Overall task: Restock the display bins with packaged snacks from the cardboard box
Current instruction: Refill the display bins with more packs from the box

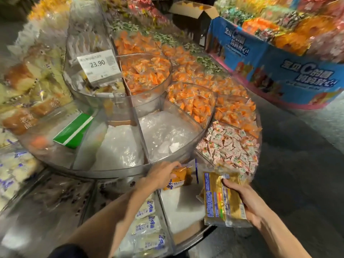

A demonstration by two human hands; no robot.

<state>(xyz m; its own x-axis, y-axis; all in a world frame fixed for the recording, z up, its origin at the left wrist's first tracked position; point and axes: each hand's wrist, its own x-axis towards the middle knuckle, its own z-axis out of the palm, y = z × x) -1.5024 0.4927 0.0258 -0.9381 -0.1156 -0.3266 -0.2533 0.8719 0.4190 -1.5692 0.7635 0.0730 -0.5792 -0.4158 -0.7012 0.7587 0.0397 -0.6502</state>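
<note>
Head view looks down on an orange snack packet (183,176) gripped by the left hand (162,175), whose fingers are curled over its top edge; the packet hangs just above a lower-tier bin compartment (178,205) with a bare white floor. Just to its right, the right hand (242,200) holds a golden packet (221,200) with blue print down one side, fingers clamped underneath and the thumb pressed on top, over the outer rim of the same tier. Whether this is one packet or a small stack cannot be told. In the compartment to the left of the divider lie white-and-blue packets (147,226), partly under the left forearm. One tier up, two wedge compartments hold crumpled clear plastic (163,135), and a green card (74,130) rests in the wedge further left. Beside the right hand, pink-and-white sweets (229,144) fill a neighbouring bin, and orange sweets (145,73) fill the bins above and behind. A price tag (97,65) reading 23.90 stands on the top tier. Well apart, at the far end of the aisle, an open cardboard box (193,10) sits next to a blue display stand (270,58) piled with bright packets.
</note>
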